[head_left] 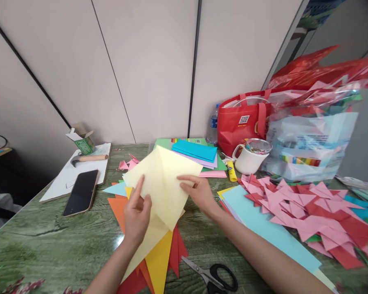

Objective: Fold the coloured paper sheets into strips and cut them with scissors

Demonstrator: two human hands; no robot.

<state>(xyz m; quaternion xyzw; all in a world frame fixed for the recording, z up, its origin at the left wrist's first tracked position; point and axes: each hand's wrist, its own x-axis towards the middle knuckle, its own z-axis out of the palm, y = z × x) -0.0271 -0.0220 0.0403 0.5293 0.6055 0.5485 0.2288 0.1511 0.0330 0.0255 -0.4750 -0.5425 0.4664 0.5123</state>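
Nearest on the table [88,245]: one pair of black-handled scissors [206,274]. Beyond, above fanned coloured paper [159,261]: one creased cream sheet [164,179]. Left hand [138,216], fingers apart; right hand [199,192], fingers at the sheet's right side, cannot tell whether pinching. Apparently mid-folding; next, likely calls for lining up edges. Also one smartphone [82,192], one hammer [92,159], one mug [251,162], one glue stick [231,170].

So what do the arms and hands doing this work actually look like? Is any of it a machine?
No machine: they're a person's. The left forearm and right forearm show no sleeves, cables or markings. The left hand and right hand are ungloved, and I see no rings, watch or bracelet.
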